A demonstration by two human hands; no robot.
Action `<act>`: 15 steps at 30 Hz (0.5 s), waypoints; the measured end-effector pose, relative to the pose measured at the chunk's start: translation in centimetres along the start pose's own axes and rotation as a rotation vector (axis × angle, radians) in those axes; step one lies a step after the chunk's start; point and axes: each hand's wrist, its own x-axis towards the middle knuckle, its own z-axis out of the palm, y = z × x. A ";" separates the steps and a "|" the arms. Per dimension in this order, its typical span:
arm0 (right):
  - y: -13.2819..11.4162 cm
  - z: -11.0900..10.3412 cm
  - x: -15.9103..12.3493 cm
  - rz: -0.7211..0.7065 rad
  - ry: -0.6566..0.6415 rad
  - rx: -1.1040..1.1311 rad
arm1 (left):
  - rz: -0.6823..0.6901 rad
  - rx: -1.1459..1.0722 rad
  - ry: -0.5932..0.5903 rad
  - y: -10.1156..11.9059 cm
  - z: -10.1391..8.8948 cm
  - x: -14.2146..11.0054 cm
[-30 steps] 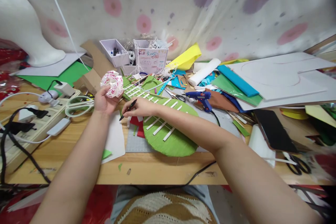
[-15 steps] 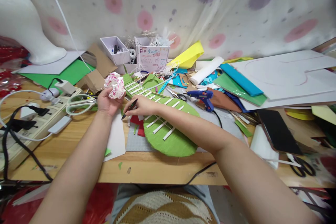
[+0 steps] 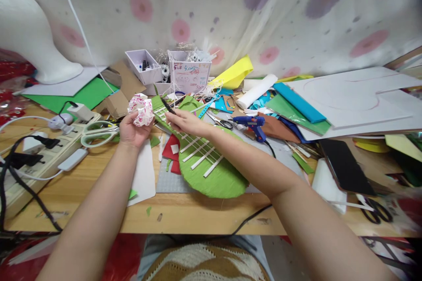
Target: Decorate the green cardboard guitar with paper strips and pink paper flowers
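Head view: crumpled wad (image 3: 141, 109) held atop left grip (image 3: 132, 132); right grip (image 3: 187, 122) seemingly pinches pen (image 3: 167, 104).

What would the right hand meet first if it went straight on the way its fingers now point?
Probably the crumpled pink-and-white piece in the left hand, though depth is unclear.

craft workspace; glue gun (image 3: 248, 121), cutting mat (image 3: 170, 183)

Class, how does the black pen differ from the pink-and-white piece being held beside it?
The black pen is slim and dark; the pink-and-white piece is bulky, pale and patterned. The black pen is in the right hand, the pink-and-white piece in the left hand. Both are held.
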 end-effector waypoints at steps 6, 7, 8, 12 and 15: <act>-0.6 -1.3 -1.5 0.103 -0.097 0.076 | 0.016 -0.050 0.021 0.8 -0.7 0.1; -0.7 -1.2 -1.6 0.110 -0.119 0.114 | 0.019 -0.060 0.022 0.9 -0.8 0.1; -0.7 -1.1 -1.6 0.119 -0.156 0.171 | 0.019 -0.067 0.022 0.9 -0.8 0.1; -0.9 -0.6 -1.1 0.235 -0.365 0.457 | 0.006 -0.068 0.014 0.9 -1.0 0.1; -1.1 -0.4 -0.7 0.240 -0.402 0.462 | 0.007 -0.073 0.009 1.0 -1.1 0.1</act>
